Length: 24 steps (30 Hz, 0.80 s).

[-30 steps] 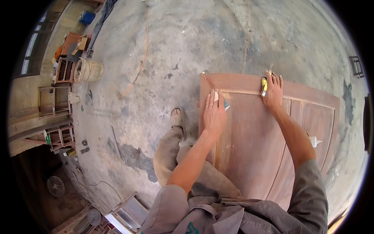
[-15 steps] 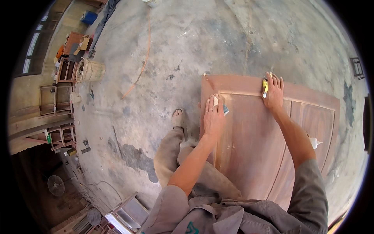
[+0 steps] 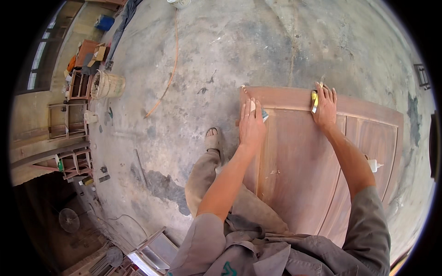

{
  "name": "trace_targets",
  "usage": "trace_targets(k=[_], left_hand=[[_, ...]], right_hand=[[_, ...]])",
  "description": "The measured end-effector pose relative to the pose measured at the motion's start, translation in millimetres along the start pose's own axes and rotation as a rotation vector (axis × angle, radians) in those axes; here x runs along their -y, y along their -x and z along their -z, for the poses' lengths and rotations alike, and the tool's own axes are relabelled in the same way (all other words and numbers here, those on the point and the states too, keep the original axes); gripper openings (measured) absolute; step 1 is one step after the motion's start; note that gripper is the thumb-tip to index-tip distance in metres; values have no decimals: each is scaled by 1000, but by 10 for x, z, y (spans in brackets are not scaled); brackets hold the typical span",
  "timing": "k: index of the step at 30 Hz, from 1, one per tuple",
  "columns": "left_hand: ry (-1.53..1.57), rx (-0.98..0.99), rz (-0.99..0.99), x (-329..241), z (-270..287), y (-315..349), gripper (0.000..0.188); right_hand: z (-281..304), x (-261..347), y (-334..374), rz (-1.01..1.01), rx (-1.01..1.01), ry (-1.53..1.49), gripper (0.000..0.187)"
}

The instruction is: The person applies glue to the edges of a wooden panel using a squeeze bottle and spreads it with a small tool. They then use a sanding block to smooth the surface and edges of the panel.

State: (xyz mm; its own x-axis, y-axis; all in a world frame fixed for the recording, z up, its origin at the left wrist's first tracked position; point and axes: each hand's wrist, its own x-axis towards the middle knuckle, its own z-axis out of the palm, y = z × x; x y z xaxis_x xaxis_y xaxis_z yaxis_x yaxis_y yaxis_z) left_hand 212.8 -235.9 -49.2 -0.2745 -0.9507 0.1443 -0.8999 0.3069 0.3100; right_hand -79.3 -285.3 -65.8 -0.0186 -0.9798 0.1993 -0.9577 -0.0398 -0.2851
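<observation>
A brown wooden panel door (image 3: 299, 152) lies before me. My left hand (image 3: 252, 129) is flat on its left frame piece near the far left corner, pressing a bluish-grey pad (image 3: 264, 115) that looks like folded sandpaper. A pale wrap shows on one finger. At the door's far edge rests my right hand (image 3: 326, 110), closed around a yellow-and-black tool (image 3: 314, 101); its kind is mostly hidden. Something thin and pale sticks out past those fingertips. A white nozzle bottle (image 3: 374, 165) lies on the door, right of my right forearm.
An orange hose (image 3: 172, 78) runs over the stained concrete floor (image 3: 221, 55). A dirty bucket (image 3: 110, 84) and wooden frames (image 3: 73, 161) line the left wall. My sandalled foot (image 3: 212, 138) is beside the door. A fan (image 3: 69, 221) shows at lower left.
My left hand has slid with the pad along the frame piece, farther away toward the door's far left corner. My right hand keeps its place on the far edge.
</observation>
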Motion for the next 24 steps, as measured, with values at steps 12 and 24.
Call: trace_targets(k=[12,24], left_hand=[[-4,-38,-14,116,-10,-147,54],[27,-65,-3,248,122,-430,56]], right_hand=[[-13,-60,3,13,38,27,71],[10,39,0,37,-16,-32,66]])
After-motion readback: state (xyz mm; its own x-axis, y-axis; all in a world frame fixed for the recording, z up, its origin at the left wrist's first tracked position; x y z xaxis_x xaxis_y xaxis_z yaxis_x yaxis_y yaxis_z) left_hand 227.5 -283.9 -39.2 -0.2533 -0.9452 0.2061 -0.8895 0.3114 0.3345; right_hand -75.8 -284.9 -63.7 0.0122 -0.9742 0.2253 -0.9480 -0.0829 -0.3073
